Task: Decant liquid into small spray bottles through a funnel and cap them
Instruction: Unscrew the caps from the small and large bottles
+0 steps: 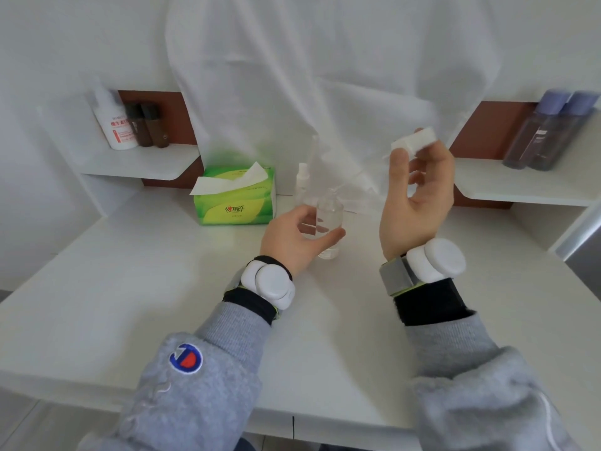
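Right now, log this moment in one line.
left hand: grips clear bottle standing on table | right hand: raised, pinches small white piece, blurred

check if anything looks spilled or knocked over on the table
Nothing stands out. The clear bottle stands upright in the left hand, with no puddle visible on the table. The right hand pinches a white object aloft. The only loose bit is a tissue hanging out of the green tissue box.
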`<move>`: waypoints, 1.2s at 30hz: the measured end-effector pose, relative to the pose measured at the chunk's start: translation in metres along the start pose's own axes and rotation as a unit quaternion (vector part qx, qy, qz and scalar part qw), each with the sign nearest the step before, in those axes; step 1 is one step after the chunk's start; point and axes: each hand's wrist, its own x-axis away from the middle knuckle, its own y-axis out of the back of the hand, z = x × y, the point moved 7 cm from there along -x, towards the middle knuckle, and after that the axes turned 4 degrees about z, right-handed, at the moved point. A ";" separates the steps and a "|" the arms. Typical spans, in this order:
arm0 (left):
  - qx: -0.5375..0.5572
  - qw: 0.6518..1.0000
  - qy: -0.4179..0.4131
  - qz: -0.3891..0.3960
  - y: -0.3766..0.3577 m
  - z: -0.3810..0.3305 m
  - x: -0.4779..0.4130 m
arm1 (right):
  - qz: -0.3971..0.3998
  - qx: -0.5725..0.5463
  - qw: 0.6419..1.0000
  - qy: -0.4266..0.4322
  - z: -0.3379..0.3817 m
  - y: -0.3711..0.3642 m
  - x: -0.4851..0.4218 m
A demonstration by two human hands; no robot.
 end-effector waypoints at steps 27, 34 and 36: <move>-0.035 0.999 0.003 -0.002 0.001 -0.002 0.002 | -0.123 -0.123 0.959 -0.223 -0.053 0.020 -0.008; -0.014 1.000 -0.008 -0.026 0.005 -0.007 0.002 | -0.161 -0.140 0.934 -0.286 -0.075 0.031 -0.007; 0.029 0.998 -0.005 -0.055 0.010 -0.007 0.002 | -0.159 -0.117 0.940 -0.280 -0.076 0.033 -0.008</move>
